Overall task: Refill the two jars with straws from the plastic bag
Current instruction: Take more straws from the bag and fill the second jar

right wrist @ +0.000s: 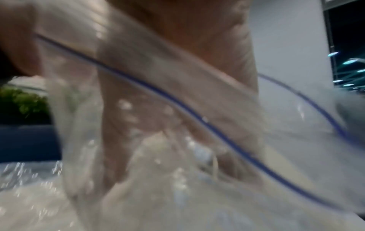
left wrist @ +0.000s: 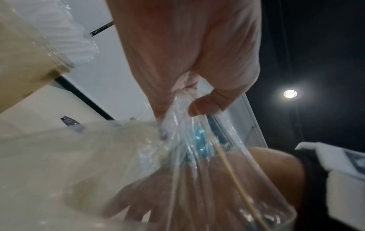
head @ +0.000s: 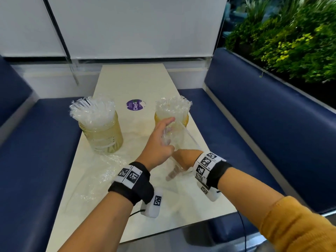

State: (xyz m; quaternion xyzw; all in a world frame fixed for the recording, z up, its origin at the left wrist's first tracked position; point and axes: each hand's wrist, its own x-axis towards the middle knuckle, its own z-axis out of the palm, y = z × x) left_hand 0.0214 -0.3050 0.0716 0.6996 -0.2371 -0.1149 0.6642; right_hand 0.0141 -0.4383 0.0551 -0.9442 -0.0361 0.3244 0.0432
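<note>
While both jars stood full, the hands worked the plastic bag (head: 179,142).

Left hand (head: 160,142) pinched its film; right hand (head: 183,158) reached inside, fingers hidden, just before the right jar (head: 185,120); left jar (head: 103,135) stood well leftward.

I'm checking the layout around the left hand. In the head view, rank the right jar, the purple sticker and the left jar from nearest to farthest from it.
From the left hand:
1. Right jar, just beyond the fingertips.
2. Purple sticker, farther back, mid-table.
3. Left jar, across on the left side.
The sticker and the left jar are nearly too close to call.

Two jars (head: 101,133) (head: 183,120) on the table (head: 136,79), bag (head: 174,140) seemingly before the right.
</note>
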